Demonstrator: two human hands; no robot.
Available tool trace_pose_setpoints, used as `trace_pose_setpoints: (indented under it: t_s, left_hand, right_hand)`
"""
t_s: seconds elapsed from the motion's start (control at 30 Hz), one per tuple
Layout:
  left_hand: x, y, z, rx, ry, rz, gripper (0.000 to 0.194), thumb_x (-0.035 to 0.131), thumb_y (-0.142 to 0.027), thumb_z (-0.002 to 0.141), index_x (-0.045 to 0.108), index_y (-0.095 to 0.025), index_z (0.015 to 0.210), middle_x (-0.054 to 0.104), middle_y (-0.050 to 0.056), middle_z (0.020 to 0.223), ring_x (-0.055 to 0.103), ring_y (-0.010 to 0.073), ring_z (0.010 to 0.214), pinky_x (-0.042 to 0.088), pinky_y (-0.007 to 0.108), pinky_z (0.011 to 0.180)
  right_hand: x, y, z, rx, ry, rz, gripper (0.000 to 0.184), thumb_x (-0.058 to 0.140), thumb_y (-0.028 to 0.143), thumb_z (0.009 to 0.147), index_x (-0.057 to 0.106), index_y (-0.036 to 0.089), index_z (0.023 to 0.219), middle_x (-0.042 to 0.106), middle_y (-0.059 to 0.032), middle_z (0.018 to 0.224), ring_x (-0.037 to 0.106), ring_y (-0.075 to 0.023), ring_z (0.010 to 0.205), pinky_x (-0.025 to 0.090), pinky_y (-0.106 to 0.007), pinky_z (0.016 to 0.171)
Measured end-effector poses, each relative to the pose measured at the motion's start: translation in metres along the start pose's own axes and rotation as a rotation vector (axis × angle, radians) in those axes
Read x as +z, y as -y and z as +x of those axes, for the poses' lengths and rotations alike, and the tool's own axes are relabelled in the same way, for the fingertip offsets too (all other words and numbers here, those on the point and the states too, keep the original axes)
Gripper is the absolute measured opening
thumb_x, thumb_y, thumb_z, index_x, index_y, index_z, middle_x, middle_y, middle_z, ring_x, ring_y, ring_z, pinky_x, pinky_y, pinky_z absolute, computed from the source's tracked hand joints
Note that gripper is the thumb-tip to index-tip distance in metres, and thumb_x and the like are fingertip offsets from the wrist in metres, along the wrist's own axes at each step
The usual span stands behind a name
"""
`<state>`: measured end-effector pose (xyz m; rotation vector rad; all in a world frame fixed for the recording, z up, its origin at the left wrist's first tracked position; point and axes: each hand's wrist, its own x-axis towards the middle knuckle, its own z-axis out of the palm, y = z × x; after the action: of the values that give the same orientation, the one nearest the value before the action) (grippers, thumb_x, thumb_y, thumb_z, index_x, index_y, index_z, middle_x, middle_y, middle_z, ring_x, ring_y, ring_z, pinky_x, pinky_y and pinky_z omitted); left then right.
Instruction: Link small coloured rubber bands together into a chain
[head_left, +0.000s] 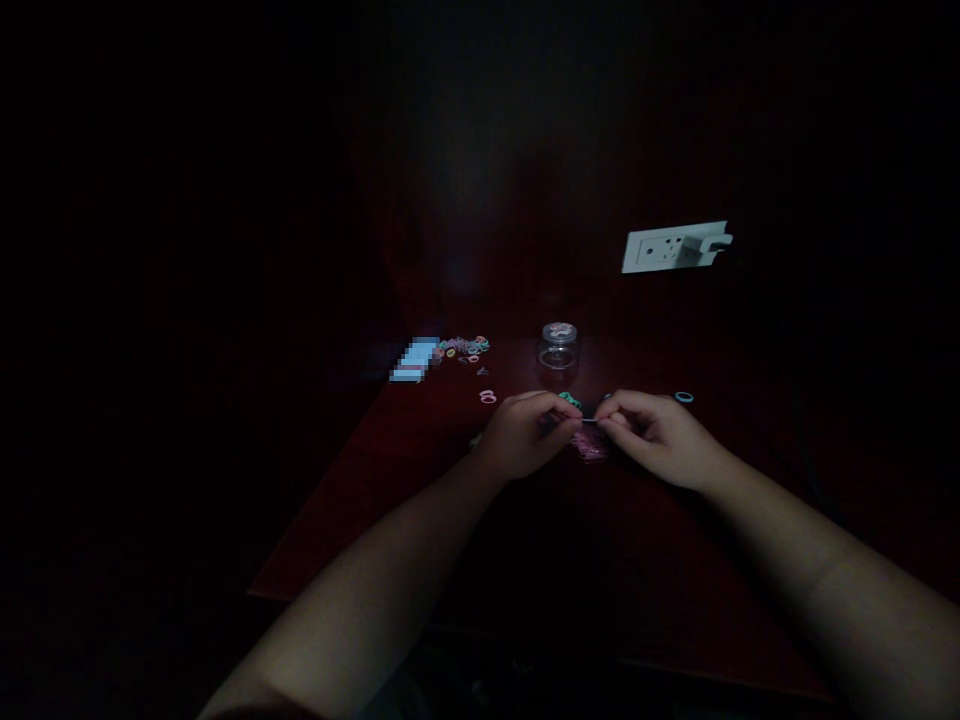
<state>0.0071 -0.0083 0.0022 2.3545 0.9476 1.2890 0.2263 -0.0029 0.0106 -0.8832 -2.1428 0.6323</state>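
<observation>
My left hand (529, 432) and my right hand (660, 435) face each other above the dark red table, each with thumb and fingertips pinched together. Between them runs a short, thin, pale hair tie (589, 420), pulled straight. Most of it is hidden by the fingers. Just below and behind the fingertips lies a cluster of pink hair ties (591, 446). Some green hair ties (568, 399) show past my left fingertips. A single blue hair tie (683, 397) rests to the right of my right hand, and pale pink hair ties (488, 397) lie left of my left hand.
A clear lidded jar (559, 348) stands behind my hands. Farther left is a heap of mixed-colour hair ties (466, 347) beside a lit, blurred phone-like screen (415, 360). A wall socket (675, 247) with a plug sits at the right. The table's left edge (330, 488) shows; the surroundings are very dark.
</observation>
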Motion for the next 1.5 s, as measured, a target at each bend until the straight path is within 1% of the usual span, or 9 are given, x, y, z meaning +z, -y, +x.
trace_pose_setpoints:
  t_s: [0.13, 0.27, 0.43, 0.57, 0.77, 0.97, 1.13, 1.3, 1.5]
  left_hand:
    - [-0.0002, -0.0015, -0.0002, -0.001, -0.018, -0.007, 0.01, 0.062, -0.026, 0.089, 0.069, -0.019, 0.09, 0.073, 0.003, 0.088, 0.065, 0.0133, 0.078, 0.052, 0.027, 0.069]
    - [-0.0007, -0.0022, -0.0009, -0.006, -0.024, -0.02, 0.01, 0.062, -0.025, 0.088, 0.069, -0.018, 0.092, 0.073, 0.005, 0.09, 0.065, 0.0133, 0.079, 0.052, 0.026, 0.069]
    - [0.0001, 0.0002, -0.0019, 0.011, 0.002, -0.045, 0.013, 0.064, -0.02, 0.084, 0.068, -0.018, 0.097, 0.072, 0.004, 0.09, 0.066, 0.0128, 0.079, 0.053, 0.026, 0.07]
    - [0.0018, 0.001, -0.0017, -0.008, -0.011, -0.032, 0.013, 0.066, -0.019, 0.082, 0.067, -0.019, 0.096, 0.072, 0.003, 0.09, 0.066, 0.0126, 0.078, 0.053, 0.025, 0.069]
    - [0.0029, 0.0018, -0.0015, -0.011, -0.012, -0.023, 0.011, 0.065, -0.02, 0.084, 0.067, -0.019, 0.095, 0.071, 0.003, 0.088, 0.066, 0.0123, 0.077, 0.053, 0.025, 0.069]
    - [0.002, -0.0002, -0.001, -0.014, -0.02, -0.021, 0.008, 0.064, -0.02, 0.085, 0.067, -0.019, 0.092, 0.071, 0.003, 0.087, 0.065, 0.013, 0.078, 0.052, 0.026, 0.069]
    - [0.002, -0.0006, -0.0007, -0.003, -0.019, -0.017, 0.006, 0.064, -0.02, 0.085, 0.066, -0.019, 0.091, 0.07, 0.002, 0.086, 0.064, 0.0122, 0.077, 0.051, 0.025, 0.068]
    - [0.0031, 0.0012, -0.0016, -0.001, -0.048, -0.061, 0.012, 0.063, -0.02, 0.085, 0.064, -0.018, 0.096, 0.07, 0.003, 0.087, 0.064, 0.011, 0.074, 0.052, 0.024, 0.067]
    - [0.0024, -0.0001, -0.0011, 0.017, -0.028, -0.037, 0.013, 0.061, -0.017, 0.084, 0.062, -0.018, 0.097, 0.068, 0.002, 0.086, 0.063, 0.0107, 0.074, 0.052, 0.023, 0.067]
  right_hand:
    - [-0.0001, -0.0015, 0.0, -0.003, -0.004, -0.011, 0.019, 0.058, 0.035, 0.09, 0.063, 0.018, 0.083, 0.051, 0.0016, 0.064, 0.046, -0.0124, 0.058, 0.039, -0.024, 0.054]
    - [-0.0003, -0.0007, 0.0005, 0.004, -0.002, -0.004, 0.018, 0.058, 0.034, 0.089, 0.063, 0.018, 0.083, 0.048, 0.0027, 0.062, 0.044, -0.0122, 0.057, 0.038, -0.024, 0.053]
    - [-0.0002, 0.0013, 0.0008, 0.008, 0.008, -0.006, 0.019, 0.058, 0.034, 0.09, 0.063, 0.017, 0.081, 0.05, 0.0018, 0.063, 0.045, -0.0125, 0.058, 0.038, -0.025, 0.055]
    - [0.0, -0.0005, 0.0001, 0.015, 0.019, 0.012, 0.022, 0.057, 0.037, 0.091, 0.062, 0.018, 0.082, 0.048, 0.0021, 0.062, 0.044, -0.0123, 0.057, 0.038, -0.024, 0.054]
    - [0.0001, -0.0025, -0.0005, 0.025, 0.043, 0.013, 0.023, 0.055, 0.038, 0.092, 0.063, 0.019, 0.082, 0.05, 0.0015, 0.063, 0.044, -0.0129, 0.057, 0.038, -0.025, 0.054]
    - [-0.0007, -0.0011, -0.0001, 0.035, 0.062, 0.001, 0.023, 0.056, 0.037, 0.092, 0.063, 0.019, 0.081, 0.046, 0.0027, 0.061, 0.042, -0.0126, 0.056, 0.036, -0.025, 0.053]
    - [-0.001, -0.0013, 0.0003, 0.03, 0.071, -0.016, 0.023, 0.056, 0.036, 0.092, 0.063, 0.018, 0.08, 0.049, 0.0018, 0.063, 0.043, -0.013, 0.058, 0.037, -0.026, 0.055]
    - [-0.0005, -0.0025, 0.0005, 0.019, 0.064, -0.029, 0.024, 0.056, 0.037, 0.092, 0.064, 0.018, 0.081, 0.051, 0.001, 0.064, 0.045, -0.0132, 0.059, 0.038, -0.025, 0.055]
    - [-0.0008, -0.0048, 0.0013, 0.007, 0.069, -0.031, 0.024, 0.056, 0.037, 0.092, 0.065, 0.018, 0.081, 0.051, 0.0007, 0.064, 0.046, -0.0135, 0.06, 0.038, -0.026, 0.057]
